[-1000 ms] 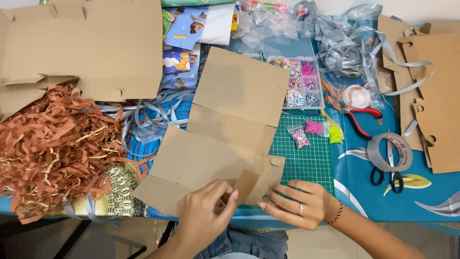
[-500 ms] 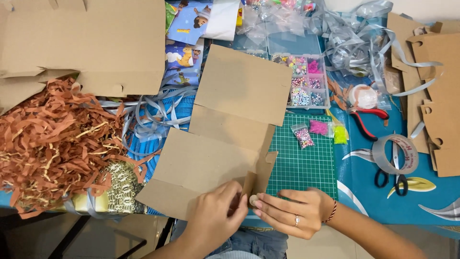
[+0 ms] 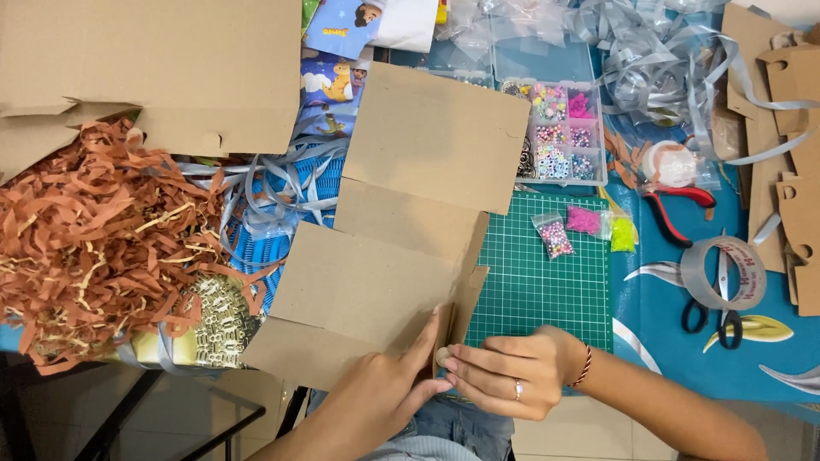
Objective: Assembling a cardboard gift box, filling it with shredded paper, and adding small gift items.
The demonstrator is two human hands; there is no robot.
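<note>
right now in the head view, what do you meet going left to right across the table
brown shredded paper → grey ribbon tangle → folded cardboard sheet → green cutting mat → red-handled pliers → clear tape roll → cardboard cutouts

Flat brown cardboard box blank point(image 3: 401, 248), unfolded

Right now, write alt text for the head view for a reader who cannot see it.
Two hands, the left hand and right hand, pinch a side flap of a flat brown cardboard box blank lying partly on a green cutting mat. Shredded brown paper sits left; a bead organiser, tape roll and scissors sit right.
</note>
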